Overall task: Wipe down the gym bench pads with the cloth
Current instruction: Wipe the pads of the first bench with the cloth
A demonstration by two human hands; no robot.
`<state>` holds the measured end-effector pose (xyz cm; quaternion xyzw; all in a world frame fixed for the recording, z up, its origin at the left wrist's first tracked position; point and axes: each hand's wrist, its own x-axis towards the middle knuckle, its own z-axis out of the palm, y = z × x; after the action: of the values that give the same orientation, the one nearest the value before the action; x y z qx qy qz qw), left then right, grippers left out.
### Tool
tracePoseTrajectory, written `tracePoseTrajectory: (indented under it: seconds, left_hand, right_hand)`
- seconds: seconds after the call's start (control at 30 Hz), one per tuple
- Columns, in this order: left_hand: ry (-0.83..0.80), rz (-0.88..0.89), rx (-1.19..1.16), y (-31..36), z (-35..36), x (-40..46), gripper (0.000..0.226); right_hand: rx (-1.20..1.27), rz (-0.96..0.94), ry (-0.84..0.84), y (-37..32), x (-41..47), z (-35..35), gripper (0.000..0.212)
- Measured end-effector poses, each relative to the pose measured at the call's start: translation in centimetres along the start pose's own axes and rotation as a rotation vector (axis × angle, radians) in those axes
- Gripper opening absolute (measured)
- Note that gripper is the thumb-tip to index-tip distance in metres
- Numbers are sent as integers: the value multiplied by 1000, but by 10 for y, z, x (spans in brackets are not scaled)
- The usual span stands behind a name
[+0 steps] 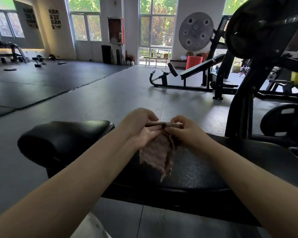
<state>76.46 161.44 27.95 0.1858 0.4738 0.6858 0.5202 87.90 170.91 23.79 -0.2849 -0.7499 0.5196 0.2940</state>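
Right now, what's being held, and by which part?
The cloth: both the left hand and right hand pinch its bunched top edge; the rest hangs over the bench pad.

I've got a single head-worn wide-angle view, looking forward and down along both forearms. It sits close over the black bench pad [196,169], with the hands at centre frame. Beyond, it faces across the grey gym floor [110,93] toward the tall windows [156,23].
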Motion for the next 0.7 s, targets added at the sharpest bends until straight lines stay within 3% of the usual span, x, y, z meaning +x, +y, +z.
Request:
tracePoseTrajectory:
  seconds: [0.07,0.2,0.27,0.33,0.43,0.57,0.7]
  left_hand:
    - [30,-13,-17,4,-8,-1,11]
    - [62,-10,202,-32,-47,14,37]
    - [84,226,651,-57,-75,28,36]
    - [14,454,1289,-78,-97,40,40]
    - [-120,358,1981,-103,-100,45,55]
    - [-72,298,2083,-116,-93,45,57]
    - [196,109,2008,-85,-134,61,59]
  right_hand:
    - [26,76,24,10,9,7,17]
    - [-313,137,89,55,9,10,21]
    - [-520,80,135,76,-6,5,16]
    - [-738,-50,142,93,-26,0,11]
    - [-985,-283,219,109,-52,-3,4]
    - [-1030,-208,274,120,-72,0,32]
    - [-983,-168,302,123,-75,1,38]
